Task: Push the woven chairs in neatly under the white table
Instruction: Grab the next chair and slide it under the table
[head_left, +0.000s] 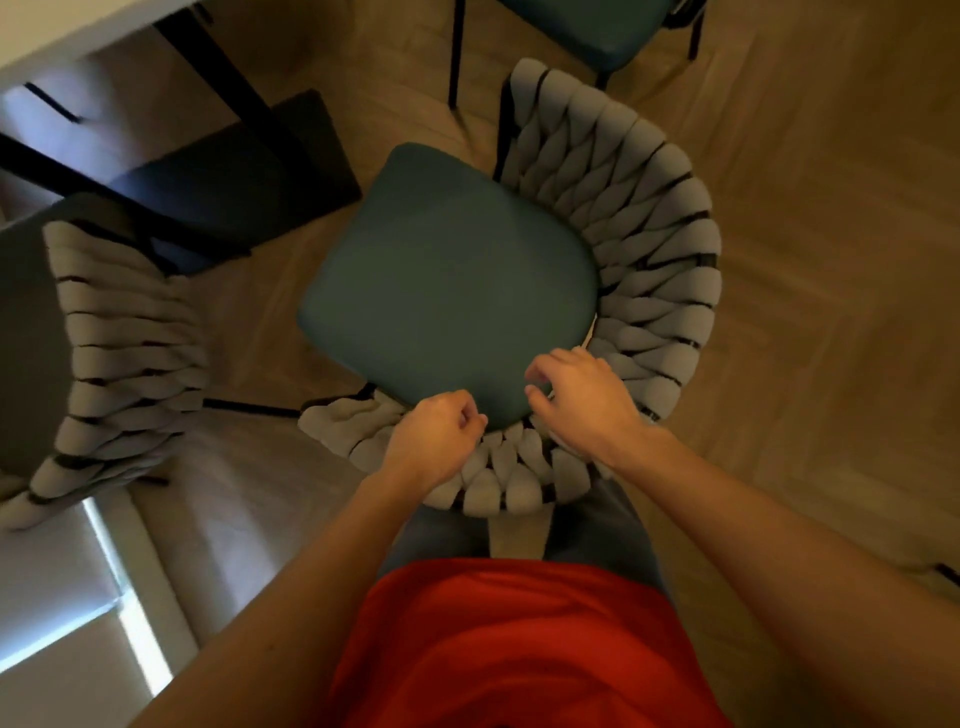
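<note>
- The chair in the middle of the frame has a teal seat cushion and a chunky grey woven back that wraps round the right side and the bottom edge of the seat.
- It's sitting out on the wood floor, turned at an angle. The open front of the seat faces the upper left of the frame, where the table is, and none of the chair is under the table.
- Left hand is at lower centre, right on the woven rim. The fingers are curled in pretty tight, but honestly I can't tell if they're actually gripping the weave or just resting on it.
- Right hand is just to the right of it, over the spot where the cushion meets the woven back. The fingers are bent and loosely spread, with the tips down by the cushion edge. Again, I can't say for sure that it's got hold of anything.
- The white table only shows as a pale corner in the upper left, with black legs and a dark base running down under it.
- A second woven chair is at the left edge of the frame, near the table base and well apart from the middle one.
- A third chair pokes in at the top, showing just a teal seat and thin black legs.
- The person's red shirt fills the bottom centre, with both bare forearms reaching up from there.
</note>
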